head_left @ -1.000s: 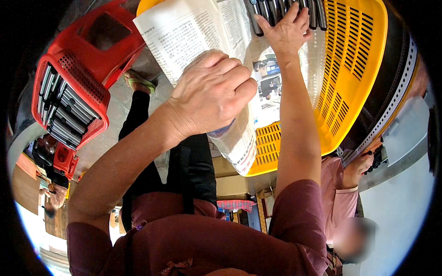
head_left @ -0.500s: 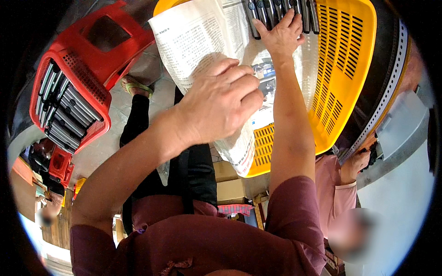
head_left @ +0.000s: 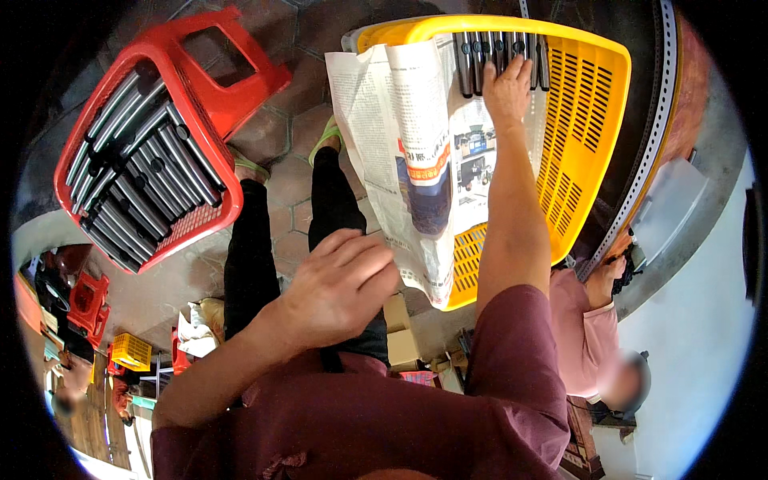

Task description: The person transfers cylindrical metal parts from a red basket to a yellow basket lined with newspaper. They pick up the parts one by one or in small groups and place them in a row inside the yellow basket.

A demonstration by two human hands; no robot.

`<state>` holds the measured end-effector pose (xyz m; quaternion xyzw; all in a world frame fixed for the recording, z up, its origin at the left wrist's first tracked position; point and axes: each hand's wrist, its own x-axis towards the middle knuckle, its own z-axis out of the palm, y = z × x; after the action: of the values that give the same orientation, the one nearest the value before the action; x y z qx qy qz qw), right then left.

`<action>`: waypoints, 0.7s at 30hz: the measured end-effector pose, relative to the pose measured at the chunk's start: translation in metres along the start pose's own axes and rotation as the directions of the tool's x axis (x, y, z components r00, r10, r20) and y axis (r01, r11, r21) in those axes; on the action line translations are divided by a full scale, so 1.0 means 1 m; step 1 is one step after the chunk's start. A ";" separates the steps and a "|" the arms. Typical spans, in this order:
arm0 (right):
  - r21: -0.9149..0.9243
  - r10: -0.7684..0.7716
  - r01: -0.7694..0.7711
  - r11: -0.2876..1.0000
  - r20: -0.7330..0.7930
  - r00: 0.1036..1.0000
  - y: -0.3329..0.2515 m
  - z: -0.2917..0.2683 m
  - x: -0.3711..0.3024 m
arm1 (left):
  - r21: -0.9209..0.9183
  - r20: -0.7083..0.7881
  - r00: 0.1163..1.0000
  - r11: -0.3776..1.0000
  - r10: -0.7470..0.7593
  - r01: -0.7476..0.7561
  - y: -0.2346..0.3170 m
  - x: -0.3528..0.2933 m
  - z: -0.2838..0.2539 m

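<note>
My right hand [head_left: 507,94] reaches into a yellow plastic basket [head_left: 588,140], its fingers stretched out and resting on the lower ends of a row of dark metal tubes [head_left: 482,58] with black round fittings. The tubes lie side by side at the basket's far end. Folded newspaper [head_left: 424,148] lines the basket and hangs over its left side. My left hand [head_left: 340,284] is in the air left of the newspaper's near end, in front of my legs. Its fingers are curled in; the palm is hidden, so whatever it may hold does not show.
At left, a red plastic basket [head_left: 228,210] full of similar tubes [head_left: 132,180] sits against a red stool [head_left: 248,76]. Cardboard [head_left: 400,332] lies below the yellow basket. A person in pink [head_left: 580,336] is at right, near a perforated metal rail [head_left: 652,128].
My left hand has drawn back from over the newspaper toward my body. The right hand stays at the row of tubes. The view has shifted, showing more of the red basket and floor.
</note>
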<state>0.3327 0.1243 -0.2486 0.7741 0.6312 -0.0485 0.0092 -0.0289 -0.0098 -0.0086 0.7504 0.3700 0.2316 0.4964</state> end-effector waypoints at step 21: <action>0.124 -0.014 0.055 0.991 -0.310 0.951 0.035 0.057 0.032 | -0.083 0.126 0.974 0.976 -0.188 0.199 -0.008 0.018 0.042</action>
<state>0.3699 0.1444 -0.3096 0.7599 0.6337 0.0314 -0.1413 0.0094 -0.0182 -0.0326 0.6985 0.4001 0.1547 0.5728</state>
